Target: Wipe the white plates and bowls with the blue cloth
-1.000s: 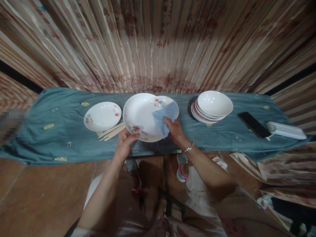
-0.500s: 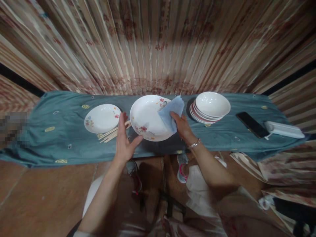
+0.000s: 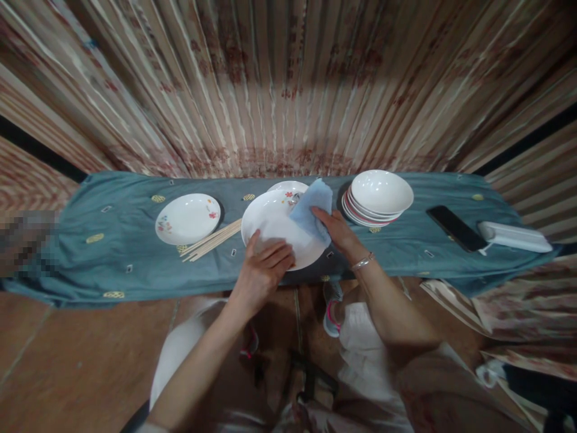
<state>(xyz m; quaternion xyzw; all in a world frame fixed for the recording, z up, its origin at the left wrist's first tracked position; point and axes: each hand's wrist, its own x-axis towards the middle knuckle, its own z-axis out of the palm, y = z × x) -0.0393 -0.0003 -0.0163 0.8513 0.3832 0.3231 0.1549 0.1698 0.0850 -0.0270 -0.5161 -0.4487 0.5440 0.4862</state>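
My right hand (image 3: 338, 230) is closed on a light blue cloth (image 3: 313, 204), which drapes over the right side of a large white plate (image 3: 265, 213). My left hand (image 3: 264, 267) lies across the front left of this plate, fingers stretched over its surface and thumb apart. Behind the plate, the rim of a second flowered white plate (image 3: 288, 186) shows; most of it is covered. Whether the cloth hand also grips the upper plate's edge is hidden. Left of my hands, several wooden chopsticks (image 3: 211, 240) lie beside a smaller flowered plate (image 3: 188, 218).
A stack of white bowls (image 3: 381, 195) stands to the right. Farther right lie a black phone (image 3: 456, 228) and a white device (image 3: 514, 236). A green patterned cloth (image 3: 135, 240) covers the narrow table, and a pleated curtain (image 3: 270, 90) hangs behind it.
My left hand has moved from the plate's left edge onto its front. The upper plate has shifted toward me, uncovering the rim of another plate behind. The right hand keeps the cloth.
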